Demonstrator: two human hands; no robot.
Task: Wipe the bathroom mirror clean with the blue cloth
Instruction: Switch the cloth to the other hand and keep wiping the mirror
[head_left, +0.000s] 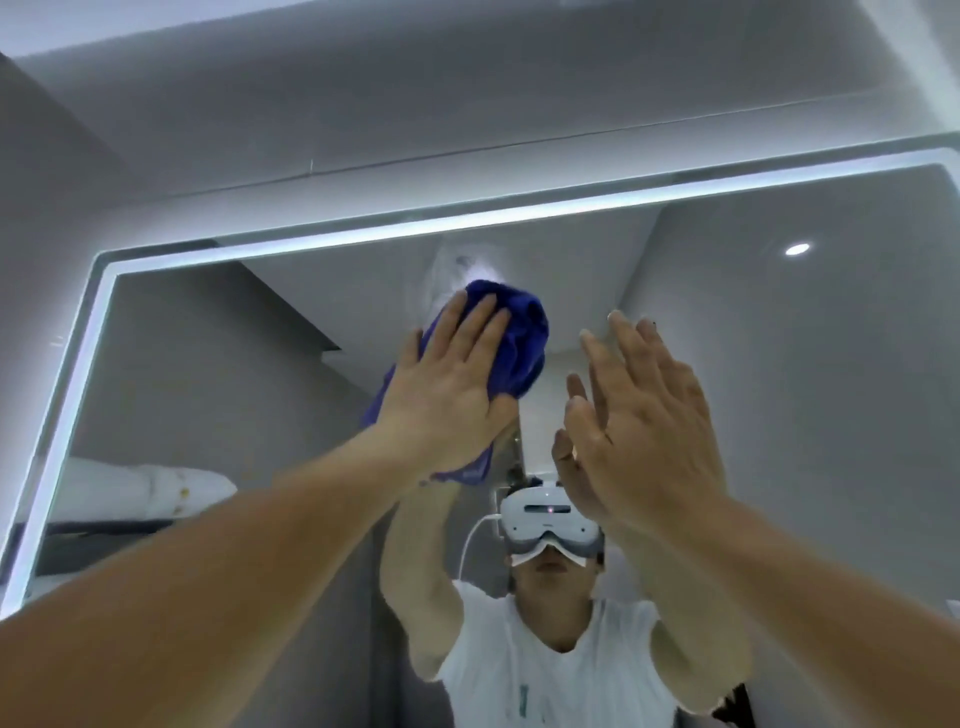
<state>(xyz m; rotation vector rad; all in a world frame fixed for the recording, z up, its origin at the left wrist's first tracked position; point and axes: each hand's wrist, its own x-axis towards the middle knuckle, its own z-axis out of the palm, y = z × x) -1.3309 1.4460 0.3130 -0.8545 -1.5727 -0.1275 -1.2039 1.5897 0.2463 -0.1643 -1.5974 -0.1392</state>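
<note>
The left grip (447, 384), flat and released, presses the blue cloth (519, 343) against the mirror (208, 364) near its lit top edge, under a whitish smear (467, 265). The right grip (639, 415), also released, is raised just beside it, partly covering the reflected headset (545, 519). Rolled towels (145, 493) are reflected at the left.

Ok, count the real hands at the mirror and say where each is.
2. The left hand presses the blue cloth against the mirror near its top; the right hand, open and empty, is raised right of it.
</note>
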